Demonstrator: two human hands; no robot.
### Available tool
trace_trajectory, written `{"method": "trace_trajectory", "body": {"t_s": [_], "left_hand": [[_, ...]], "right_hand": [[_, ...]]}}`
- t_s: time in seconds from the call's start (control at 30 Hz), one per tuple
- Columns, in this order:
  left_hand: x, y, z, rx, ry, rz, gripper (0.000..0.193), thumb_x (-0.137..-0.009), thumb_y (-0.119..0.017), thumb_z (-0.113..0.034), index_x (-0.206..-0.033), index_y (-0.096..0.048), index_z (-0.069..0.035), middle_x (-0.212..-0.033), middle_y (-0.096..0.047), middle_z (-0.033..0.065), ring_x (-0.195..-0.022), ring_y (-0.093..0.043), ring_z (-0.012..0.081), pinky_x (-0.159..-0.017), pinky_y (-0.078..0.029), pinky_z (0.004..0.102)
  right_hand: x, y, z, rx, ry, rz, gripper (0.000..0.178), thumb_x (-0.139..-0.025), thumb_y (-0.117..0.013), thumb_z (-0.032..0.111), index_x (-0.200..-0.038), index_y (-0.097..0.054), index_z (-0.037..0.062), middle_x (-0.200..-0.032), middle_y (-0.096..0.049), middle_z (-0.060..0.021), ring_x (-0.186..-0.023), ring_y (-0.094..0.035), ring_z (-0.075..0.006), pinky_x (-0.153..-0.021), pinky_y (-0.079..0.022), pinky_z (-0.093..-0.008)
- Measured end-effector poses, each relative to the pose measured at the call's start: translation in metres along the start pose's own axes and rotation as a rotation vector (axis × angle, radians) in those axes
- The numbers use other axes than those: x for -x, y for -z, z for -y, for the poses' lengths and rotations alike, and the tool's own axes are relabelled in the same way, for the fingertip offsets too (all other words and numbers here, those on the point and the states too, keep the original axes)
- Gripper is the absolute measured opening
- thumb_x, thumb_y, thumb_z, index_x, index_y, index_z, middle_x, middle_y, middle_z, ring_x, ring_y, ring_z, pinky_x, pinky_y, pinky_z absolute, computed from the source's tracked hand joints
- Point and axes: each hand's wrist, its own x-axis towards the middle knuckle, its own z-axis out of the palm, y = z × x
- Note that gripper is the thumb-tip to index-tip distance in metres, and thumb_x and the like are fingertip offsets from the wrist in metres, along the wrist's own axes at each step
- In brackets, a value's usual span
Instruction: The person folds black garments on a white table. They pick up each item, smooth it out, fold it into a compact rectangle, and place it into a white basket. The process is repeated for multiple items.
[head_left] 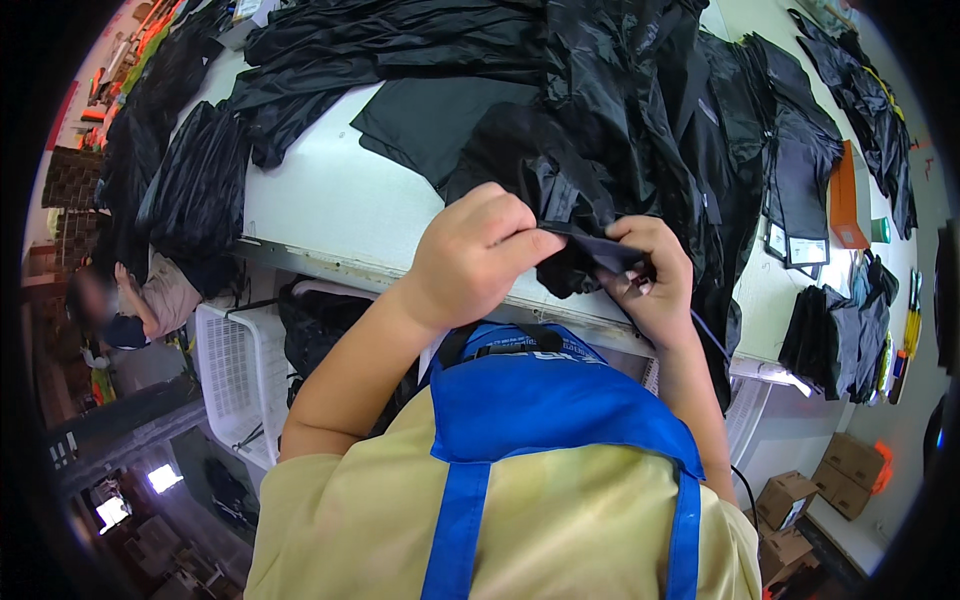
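Both my hands hold the edge of a black garment [540, 150] just above the front edge of the white table [325, 190]. My left hand [478, 250] is closed, its thumb pinching the dark fabric against the curled fingers. On the other side, my right hand [652, 280] grips the same piece with thumb and fingers, and a small dark flap of cloth is stretched between the two hands. The rest of the garment lies bunched on the table beyond them. Something small and shiny shows by my right fingers, too small to name.
Black garments [400, 45] are heaped across the far side, with more folded ones [195, 185] at the left. An orange box [848, 195] stands at the right. A white plastic basket [235, 375] is below the table's left; cardboard boxes [785, 497] sit lower right. Another person [165, 300] is at far left.
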Motion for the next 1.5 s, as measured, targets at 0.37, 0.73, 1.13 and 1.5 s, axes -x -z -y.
{"method": "trace_trajectory", "body": {"t_s": [0.37,0.73,1.13,1.5], "left_hand": [[0.003,-0.024,-0.037,0.177,-0.199,0.110,0.026,-0.072,-0.070,-0.010,-0.098,-0.071,-0.010,-0.088,-0.050,0.0023,-0.070,-0.050,0.0177,-0.058,-0.039,0.0309],[0.003,-0.028,-0.004,-0.147,0.312,-0.083,0.038,-0.076,-0.061,0.003,-0.114,-0.061,-0.002,-0.110,-0.046,0.0179,-0.088,-0.056,0.0328,-0.074,-0.051,0.0367],[0.014,0.042,0.025,-0.272,0.691,0.006,0.046,-0.071,-0.057,0.003,-0.117,-0.055,-0.003,-0.105,-0.049,0.0192,-0.100,-0.052,0.0336,-0.088,-0.044,0.0387],[0.142,0.258,0.115,-0.675,1.248,0.424,0.036,-0.073,-0.074,-0.021,-0.101,-0.068,0.002,-0.102,-0.066,0.0190,-0.100,-0.062,0.0323,-0.089,-0.048,0.0369]], "right_hand": [[-0.015,-0.019,-0.015,-0.545,-0.197,-0.461,0.021,-0.079,-0.055,-0.010,-0.078,-0.044,0.0076,-0.073,-0.047,0.0025,-0.067,-0.043,-0.0055,-0.061,-0.036,-0.0191],[-0.011,-0.026,0.020,-0.147,-0.238,-0.121,0.033,-0.068,-0.078,-0.002,-0.076,-0.047,0.0060,-0.073,-0.048,-0.0012,-0.064,-0.041,-0.0086,-0.058,-0.036,-0.0220],[-0.032,-0.027,0.041,-0.146,-0.271,0.322,0.025,-0.082,-0.070,0.007,-0.106,-0.063,0.0072,-0.093,-0.065,-0.0059,-0.065,-0.054,-0.0108,-0.061,-0.045,-0.0248],[-0.105,0.002,-0.150,0.655,-0.536,-0.180,0.059,-0.082,-0.066,0.040,-0.123,-0.053,-0.0010,-0.125,-0.055,-0.0241,-0.113,-0.055,-0.0369,-0.094,-0.045,-0.0403]]}}
